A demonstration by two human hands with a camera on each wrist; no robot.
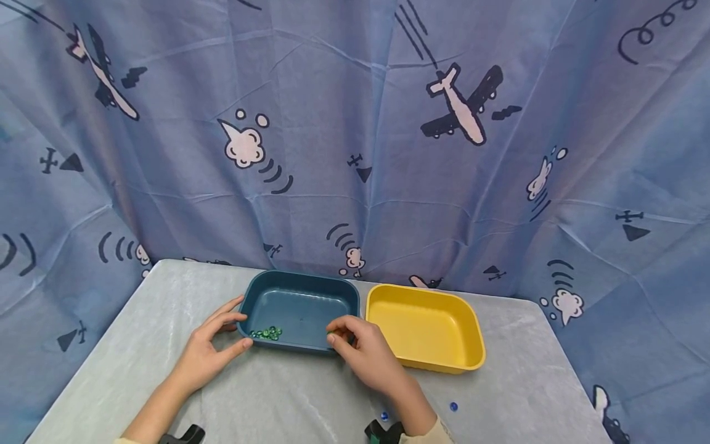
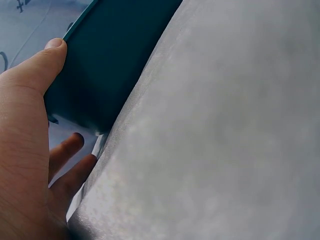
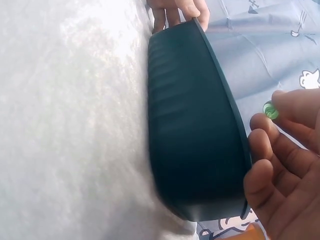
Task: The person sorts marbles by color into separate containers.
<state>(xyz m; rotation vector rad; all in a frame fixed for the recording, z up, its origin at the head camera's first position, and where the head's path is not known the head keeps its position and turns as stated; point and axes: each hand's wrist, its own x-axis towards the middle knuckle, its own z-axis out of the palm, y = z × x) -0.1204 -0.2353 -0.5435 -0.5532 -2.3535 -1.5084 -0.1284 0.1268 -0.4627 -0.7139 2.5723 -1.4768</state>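
Note:
My right hand (image 1: 368,354) pinches a green glass marble (image 3: 270,110) between thumb and fingertips, at the front right corner of the dark teal bin (image 1: 302,349). Its other fingers lie along the bin's rim in the right wrist view. Inside the bin's front left corner sits a small cluster of green marbles (image 1: 269,333). With its fingers spread, my left hand (image 1: 205,351) touches the bin's left end. The thumb (image 2: 56,47) rests at the rim in the left wrist view, while the fingers below it look fairly straight.
A yellow bin (image 1: 427,327) stands just right of the teal one. Two small blue marbles (image 1: 453,407) lie on the grey cloth-covered table (image 1: 532,370), one close to the right forearm. Behind the table hangs a blue curtain (image 1: 355,123) printed with planes.

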